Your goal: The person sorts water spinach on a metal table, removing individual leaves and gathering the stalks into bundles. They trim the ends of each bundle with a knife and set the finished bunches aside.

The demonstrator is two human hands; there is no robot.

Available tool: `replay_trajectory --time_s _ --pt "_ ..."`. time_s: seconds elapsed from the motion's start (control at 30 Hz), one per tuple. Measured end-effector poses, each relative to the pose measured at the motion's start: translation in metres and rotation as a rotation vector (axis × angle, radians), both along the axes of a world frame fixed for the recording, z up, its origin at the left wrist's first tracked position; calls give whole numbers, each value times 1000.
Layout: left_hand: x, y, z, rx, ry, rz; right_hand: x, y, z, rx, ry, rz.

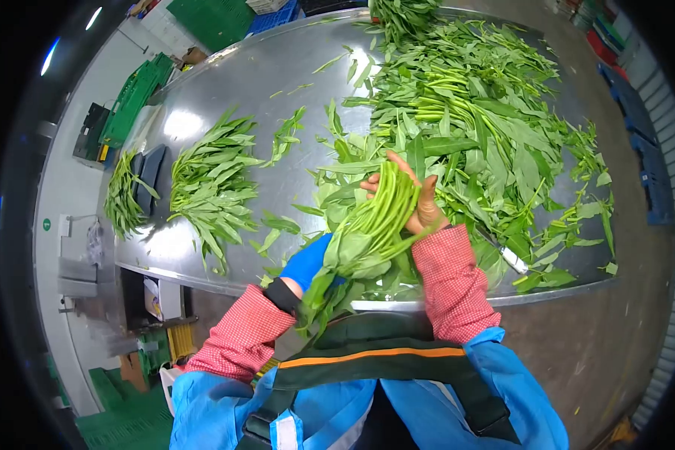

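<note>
Cradling long-stemmed leafy greens [386,214] between gloved left hand [307,262], finger closure hidden, and open right hand [421,210] — likely light, snappable, easily bruised — best gripped around mid-stems.

Bright blue sleeves [521,382] are giving way to red-and-white checked oversleeves [454,277], ruffling at their ends! A blue glove [309,259] is covering the left hand [304,268], a black band [281,295] is hugging that wrist, and an orange stripe [371,355] is crossing the dark green strap [397,370].
</note>
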State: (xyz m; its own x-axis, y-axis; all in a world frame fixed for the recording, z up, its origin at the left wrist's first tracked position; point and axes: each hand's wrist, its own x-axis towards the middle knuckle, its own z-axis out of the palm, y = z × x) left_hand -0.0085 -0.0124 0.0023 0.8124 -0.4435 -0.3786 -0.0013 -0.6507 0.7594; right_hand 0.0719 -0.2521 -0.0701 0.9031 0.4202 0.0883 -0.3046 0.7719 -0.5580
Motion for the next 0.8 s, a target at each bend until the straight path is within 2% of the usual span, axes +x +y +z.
replay_trajectory --time_s 0.07,0.17,0.2,0.23,0.27,0.3,0.4,0.43,0.53,0.57,0.67,0.7,0.8 --pt "-6 6 -25 11 -11 53 -3 1 7 12 30 -35" --pt "3 18 -44 -392 -17 -77 -12 -3 21 83 62 -30" --pt "4 20 -46 -365 176 12 -13 -6 22 118 49 -22" --pt "5 14 -28 -334 368 97 -9 -9 -1 196 80 -8" --pt "7 11 -18 -301 559 182 -9 -10 4 132 75 -12" --pt "7 13 -22 -176 450 118 -10 -10 8 69 71 -15" --pt "-3 14 -44 -337 184 112 -7 -9 6 -219 -8 -106" --pt "-1 13 -51 -197 -367 -134 -5 -7 9 -331 -45 -152" --pt "-6 7 -54 307 -278 83 -3 1 26 -518 67 -189" --pt "-9 -1 -40 396 -330 46 -3 6 33 -495 121 -278" --pt "-7 -2 -27 269 -387 -26 0 3 30 -410 201 -240" --pt "-4 -2 -21 152 -299 -36 -2 5 29 -344 184 -291" --pt "12 31 -45 -380 31 -77 -5 2 23 -380 89 -275"
